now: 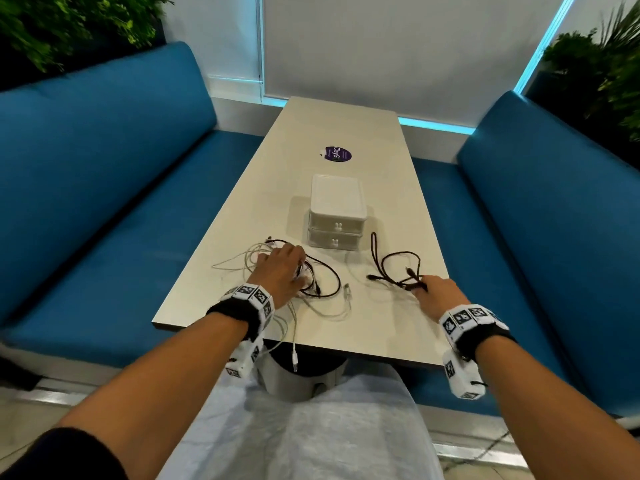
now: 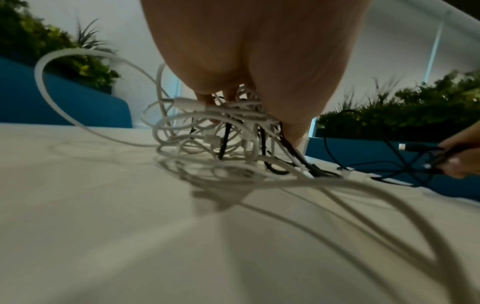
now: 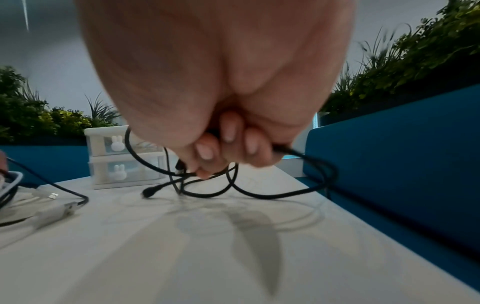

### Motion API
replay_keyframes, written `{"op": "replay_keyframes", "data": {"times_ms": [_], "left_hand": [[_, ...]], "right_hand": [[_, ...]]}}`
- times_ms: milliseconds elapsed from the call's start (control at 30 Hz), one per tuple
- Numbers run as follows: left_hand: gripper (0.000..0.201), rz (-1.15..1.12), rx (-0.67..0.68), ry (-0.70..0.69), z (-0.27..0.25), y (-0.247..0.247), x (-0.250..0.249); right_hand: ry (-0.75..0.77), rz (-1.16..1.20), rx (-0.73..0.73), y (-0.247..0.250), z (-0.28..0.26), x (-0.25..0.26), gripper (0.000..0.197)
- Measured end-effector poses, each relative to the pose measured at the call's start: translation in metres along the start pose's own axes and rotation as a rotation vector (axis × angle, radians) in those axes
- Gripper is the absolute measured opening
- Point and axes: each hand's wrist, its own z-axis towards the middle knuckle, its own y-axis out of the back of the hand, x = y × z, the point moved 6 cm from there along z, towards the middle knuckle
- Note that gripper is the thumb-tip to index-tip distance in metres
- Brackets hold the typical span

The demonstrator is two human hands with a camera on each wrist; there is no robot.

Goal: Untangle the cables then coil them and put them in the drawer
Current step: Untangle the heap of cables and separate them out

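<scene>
A tangle of white and black cables [image 1: 308, 282] lies on the near left part of the beige table [image 1: 346, 133]. My left hand [image 1: 282, 271] sits on top of it, its fingers curled into the bundle [image 2: 233, 127]. One white cable end [image 1: 295, 358] hangs over the table's near edge. To the right, a separate black cable [image 1: 394, 261] lies in loose loops, and my right hand [image 1: 436, 292] grips it with curled fingers [image 3: 228, 148]. A small white two-drawer unit [image 1: 336, 216] stands behind the cables, both drawers shut.
A round purple sticker [image 1: 338, 154] lies farther back on the table. Blue benches [image 1: 104, 168] run along both sides, with green plants [image 1: 606, 64] behind them. The table's pedestal base [image 1: 298, 379] stands just in front of my lap.
</scene>
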Motion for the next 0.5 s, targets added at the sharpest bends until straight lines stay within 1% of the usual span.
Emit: {"op": "replay_keyframes", "data": {"times_ms": [100,167,267,400,500], "left_hand": [[0.039,0.004,-0.014,0.032,0.004,-0.005,-0.009],[0.041,0.027,-0.012,0.025,0.005,-0.003,-0.011],[0.041,0.048,-0.033,0.006,0.005,0.002,-0.011],[0.04,0.104,-0.104,-0.033,0.003,0.005,-0.016],[0.041,0.114,-0.12,-0.045,0.003,0.008,-0.022]], "right_hand": [[-0.115,-0.123,-0.065,0.006,-0.008,-0.002,0.006],[-0.143,-0.141,-0.094,0.006,-0.009,-0.001,0.007],[-0.122,-0.065,-0.14,0.004,-0.006,0.007,0.011],[-0.006,0.094,-0.165,-0.002,-0.001,0.024,0.024],[0.166,0.142,-0.154,-0.007,-0.008,0.047,0.031]]}}
